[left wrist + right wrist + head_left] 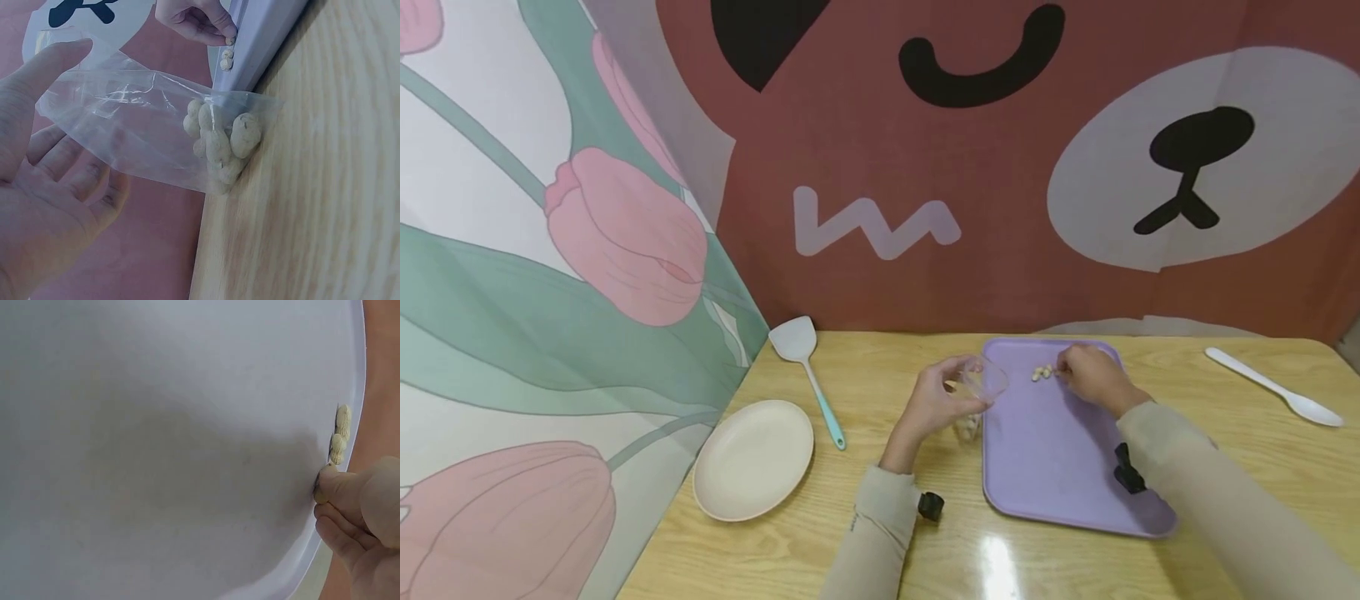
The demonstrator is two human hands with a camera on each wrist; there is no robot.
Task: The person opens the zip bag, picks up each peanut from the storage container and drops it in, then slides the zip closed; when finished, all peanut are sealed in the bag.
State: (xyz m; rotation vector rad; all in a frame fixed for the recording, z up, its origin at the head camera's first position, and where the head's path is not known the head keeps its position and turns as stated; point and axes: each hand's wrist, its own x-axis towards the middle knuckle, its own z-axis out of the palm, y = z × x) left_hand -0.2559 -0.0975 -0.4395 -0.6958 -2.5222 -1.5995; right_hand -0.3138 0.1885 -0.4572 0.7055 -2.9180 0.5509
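My left hand (934, 402) holds a clear plastic bag (144, 119) by its mouth, thumb and fingers spread around it. Several peanuts in shells (219, 140) lie at the bottom of the bag, beside the tray's left edge. On the purple tray (1052, 467), my right hand (1093, 375) pinches a peanut (322, 492) between thumb and fingers near the far edge. Two more peanuts (340, 434) lie in a row beside it, close to the tray's rim.
A cream plate (754, 460) lies on the wooden table at the left, with a white spatula with a turquoise handle (815, 379) beyond it. At the far right rests a white spoon (1273, 387). A printed cloth (880, 292) hangs behind the table.
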